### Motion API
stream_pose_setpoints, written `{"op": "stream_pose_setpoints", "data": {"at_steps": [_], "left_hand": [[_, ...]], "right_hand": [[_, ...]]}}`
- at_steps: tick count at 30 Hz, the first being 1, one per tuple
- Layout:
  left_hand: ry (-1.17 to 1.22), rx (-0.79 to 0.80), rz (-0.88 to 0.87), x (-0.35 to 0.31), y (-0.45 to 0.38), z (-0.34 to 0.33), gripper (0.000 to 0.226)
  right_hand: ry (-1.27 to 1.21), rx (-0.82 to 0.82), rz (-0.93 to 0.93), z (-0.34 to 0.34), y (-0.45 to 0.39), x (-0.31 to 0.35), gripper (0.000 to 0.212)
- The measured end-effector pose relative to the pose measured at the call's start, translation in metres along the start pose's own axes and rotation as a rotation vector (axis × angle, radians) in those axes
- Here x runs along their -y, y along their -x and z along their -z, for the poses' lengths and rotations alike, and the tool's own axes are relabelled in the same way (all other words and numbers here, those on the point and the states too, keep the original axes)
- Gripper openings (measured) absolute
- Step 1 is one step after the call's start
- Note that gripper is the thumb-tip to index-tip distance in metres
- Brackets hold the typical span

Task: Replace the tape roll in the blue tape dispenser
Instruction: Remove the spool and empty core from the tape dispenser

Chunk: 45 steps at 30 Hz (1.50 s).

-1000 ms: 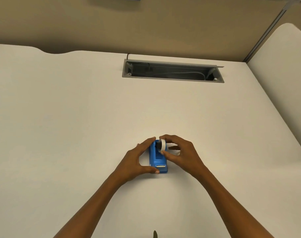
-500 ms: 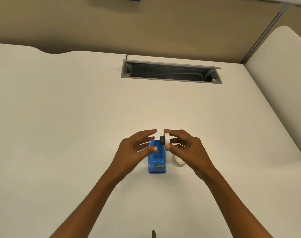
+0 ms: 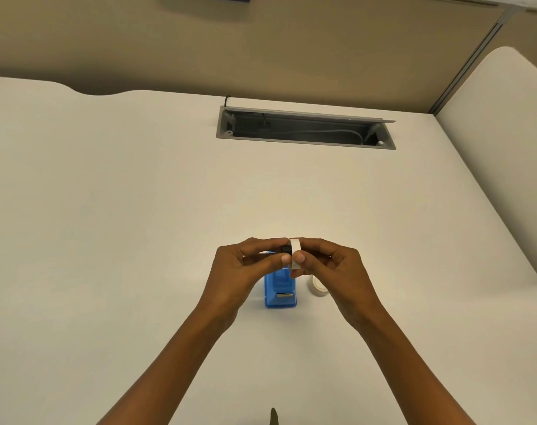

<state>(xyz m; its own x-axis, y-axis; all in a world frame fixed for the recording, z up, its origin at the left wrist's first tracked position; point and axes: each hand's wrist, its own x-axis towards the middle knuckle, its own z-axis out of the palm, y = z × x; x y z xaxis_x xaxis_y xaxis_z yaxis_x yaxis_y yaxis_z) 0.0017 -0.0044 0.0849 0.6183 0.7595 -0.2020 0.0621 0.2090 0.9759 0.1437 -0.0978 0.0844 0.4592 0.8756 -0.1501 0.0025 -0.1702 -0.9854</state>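
Note:
The blue tape dispenser (image 3: 280,289) stands on the white desk (image 3: 138,225), its metal cutter facing me, partly hidden by my hands. Above it my right hand (image 3: 331,268) pinches a thin white tape ring (image 3: 295,251) held on edge. My left hand (image 3: 245,268) grips the black core (image 3: 285,249) that sticks out of the ring's left side. A second white tape roll (image 3: 318,287) lies flat on the desk just right of the dispenser, half covered by my right hand.
An open grey cable tray (image 3: 304,130) is recessed in the desk at the back. A tan partition wall (image 3: 261,47) rises behind the desk. Another white desk panel (image 3: 506,133) stands at the right.
The white ring with its black core has come up out of the dispenser. My left hand left the dispenser's side and took hold of the black core.

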Motion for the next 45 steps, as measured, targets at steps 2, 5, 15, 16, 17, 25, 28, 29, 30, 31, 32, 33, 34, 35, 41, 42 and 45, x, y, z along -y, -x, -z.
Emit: {"op": "stream_pose_setpoints", "data": {"at_steps": [2,5,15,16,17,25,28,29,30,31,32,33,34,35,41,42,45], "left_hand": [[0.013,0.003,0.018,-0.001,0.0,-0.001,0.023],[0.027,0.006,0.045,-0.004,0.0,-0.002,0.023],[0.209,0.013,0.122,0.003,0.0,0.001,0.031],[0.264,0.003,0.148,0.004,0.0,0.002,0.031],[0.312,-0.013,0.172,0.006,0.0,0.003,0.032],[0.406,-0.107,0.25,0.015,0.005,0.015,0.028],[0.402,-0.123,0.264,0.017,0.007,0.015,0.029],[0.397,-0.126,0.262,0.018,0.008,0.016,0.029],[0.394,-0.128,0.26,0.018,0.009,0.017,0.03],[0.393,-0.132,0.258,0.019,0.009,0.018,0.031],[0.394,-0.136,0.257,0.019,0.009,0.018,0.032],[0.396,-0.139,0.254,0.02,0.009,0.02,0.033],[0.395,-0.143,0.252,0.02,0.008,0.02,0.033],[0.394,-0.151,0.252,0.021,0.008,0.021,0.034],[0.394,-0.165,0.263,0.023,0.004,0.021,0.033],[0.397,-0.162,0.261,0.023,0.004,0.021,0.033],[0.423,-0.142,0.257,0.025,0.005,0.021,0.035]], "right_hand": [[0.01,-0.008,0.009,0.0,0.001,0.001,0.048],[0.026,-0.016,0.017,-0.001,0.001,0.001,0.05],[0.017,0.032,0.099,-0.001,0.001,-0.003,0.032],[0.01,0.045,0.114,0.0,0.0,-0.004,0.036],[-0.001,0.049,0.122,0.002,-0.001,-0.005,0.039],[0.151,-0.251,-0.003,0.011,-0.06,-0.026,0.042],[0.345,-0.205,-0.013,0.001,-0.086,-0.039,0.048],[0.394,-0.175,-0.018,-0.003,-0.092,-0.042,0.05],[0.432,-0.145,-0.022,-0.007,-0.098,-0.045,0.052],[0.469,-0.122,-0.021,-0.011,-0.102,-0.047,0.053],[0.506,-0.106,-0.017,-0.014,-0.106,-0.05,0.052],[0.534,-0.1,-0.011,-0.016,-0.108,-0.052,0.049],[0.55,-0.1,-0.01,-0.017,-0.11,-0.054,0.048],[0.561,-0.103,-0.01,-0.019,-0.112,-0.055,0.047],[0.537,-0.076,-0.02,-0.007,-0.11,-0.054,0.057],[0.509,-0.098,-0.019,-0.001,-0.106,-0.054,0.052],[0.512,-0.152,-0.024,0.019,-0.085,-0.056,0.027]]}}
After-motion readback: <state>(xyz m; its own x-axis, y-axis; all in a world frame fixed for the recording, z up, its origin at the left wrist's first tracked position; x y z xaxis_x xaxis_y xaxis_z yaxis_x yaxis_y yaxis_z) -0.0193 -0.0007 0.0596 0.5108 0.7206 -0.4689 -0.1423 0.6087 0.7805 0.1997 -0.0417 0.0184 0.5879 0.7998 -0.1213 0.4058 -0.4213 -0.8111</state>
